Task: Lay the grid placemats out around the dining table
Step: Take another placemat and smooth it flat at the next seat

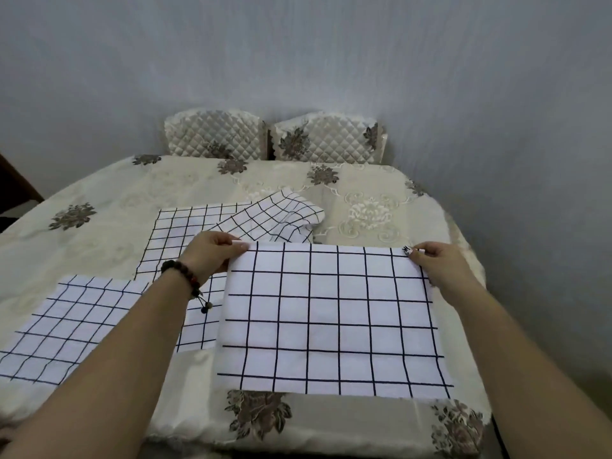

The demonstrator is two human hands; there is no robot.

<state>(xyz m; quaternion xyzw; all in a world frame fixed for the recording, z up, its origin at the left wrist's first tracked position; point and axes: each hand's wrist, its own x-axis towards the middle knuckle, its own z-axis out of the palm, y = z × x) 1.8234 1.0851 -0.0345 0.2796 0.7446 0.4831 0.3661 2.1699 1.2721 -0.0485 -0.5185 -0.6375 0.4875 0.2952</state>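
At the lower left of the frame, 1 grid placemat (66,326) lies flat on the cream floral tablecloth (109,226), its near end running out past the table's front edge area under the left forearm. Right of it, in the centre, a stack of placemats (185,236) rests on the cloth; its top sheet (278,217) is folded over and rumpled at the upper right corner. The left hand (212,256), with a dark bead bracelet (185,276) at the wrist, pinches the far left corner of a third placemat (331,319), thumb on top and fingers curled under the edge. This mat spreads across the lower centre and right of the frame, overlapping the stack's near right part, its near edge close to the table's front edge. The right hand (437,263) pinches the mat's far right corner in the same way, fingers closed on the cloth, a patterned nail showing. At the upper centre, behind the table, 2 quilted chair backs (275,137) stand side by side against the pale wall (298,54).
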